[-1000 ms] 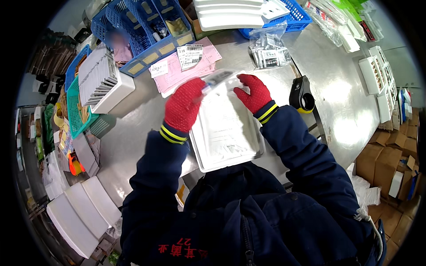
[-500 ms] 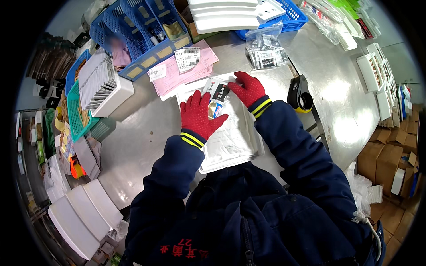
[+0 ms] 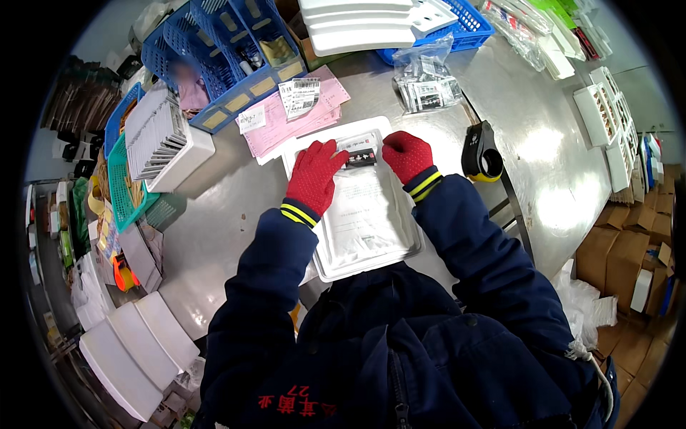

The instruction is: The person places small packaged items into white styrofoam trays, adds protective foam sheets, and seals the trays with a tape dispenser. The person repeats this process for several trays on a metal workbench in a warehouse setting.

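Observation:
A shallow white foam tray [image 3: 326,261] lies on the metal table in front of me. Inside it is a white sheet with faint print [image 3: 361,204]. Near the tray's far end lies a small black-and-white packet [image 3: 361,158], set crosswise. My left hand [image 3: 313,177], in a red dotted glove, is closed at the packet's left end, thumb and fingertips against it. Gloved alike, my right hand [image 3: 408,156] has its fingers curled together by the tray's far right rim, just beside the packet. Whatever those fingers hold is hidden.
Beyond the tray are pink slips [image 3: 268,132], a bag of small packets [image 3: 429,89] and a blue divided bin [image 3: 236,64]. A black tape dispenser [image 3: 482,151] stands to the right. At left sit a white box of cards [image 3: 187,159] and a green basket [image 3: 123,187].
The packet has turned from slanting to crosswise and sits flatter in the tray. My left hand's fingers have drawn together; my right hand has moved slightly down and right, its fingers curling in.

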A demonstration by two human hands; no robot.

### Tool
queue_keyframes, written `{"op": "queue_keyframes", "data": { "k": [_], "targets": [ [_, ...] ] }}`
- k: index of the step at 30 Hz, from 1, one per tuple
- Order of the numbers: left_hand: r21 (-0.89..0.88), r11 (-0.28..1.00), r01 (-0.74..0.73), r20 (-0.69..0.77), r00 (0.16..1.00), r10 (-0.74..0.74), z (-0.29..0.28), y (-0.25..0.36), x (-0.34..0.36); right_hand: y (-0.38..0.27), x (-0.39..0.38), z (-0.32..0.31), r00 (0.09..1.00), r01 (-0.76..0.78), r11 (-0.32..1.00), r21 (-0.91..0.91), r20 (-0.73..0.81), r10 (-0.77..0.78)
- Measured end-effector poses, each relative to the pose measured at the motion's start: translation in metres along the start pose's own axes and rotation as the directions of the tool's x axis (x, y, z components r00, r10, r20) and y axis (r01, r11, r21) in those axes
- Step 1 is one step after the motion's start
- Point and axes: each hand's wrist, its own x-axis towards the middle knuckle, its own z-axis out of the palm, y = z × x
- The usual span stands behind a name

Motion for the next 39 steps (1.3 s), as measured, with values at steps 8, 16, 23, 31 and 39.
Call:
{"op": "queue_keyframes", "data": {
  "k": [8, 16, 23, 31, 39],
  "targets": [
    [0.173, 0.979, 0.105, -0.104, 0.991, -0.088, -0.009, 0.062, -0.004, -0.028, -0.015, -0.006, 0.846, 0.492, 0.760, -0.425, 0.024, -0.533],
    [0.127, 0.980, 0.151, -0.008, 0.988, -0.151, 0.013, 0.018, 0.000, -0.002, -0.039, 0.015, 0.850, 0.527, 0.780, -0.338, 0.232, -0.473],
    [0.193, 0.973, 0.129, -0.098, 0.989, -0.112, 0.004, 0.024, -0.008, -0.009, -0.041, -0.015, 0.891, 0.452, 0.891, -0.040, -0.019, -0.453],
    [0.114, 0.990, 0.080, -0.139, 0.988, -0.064, -0.012, 0.056, -0.015, 0.011, 0.004, -0.057, 0.967, 0.234, 0.952, 0.196, -0.145, -0.208],
    [-0.034, 0.993, 0.111, -0.237, 0.965, -0.116, -0.019, 0.073, -0.015, 0.000, 0.162, -0.064, 0.988, 0.133, 0.937, 0.322, -0.119, -0.099]
  ]
}}
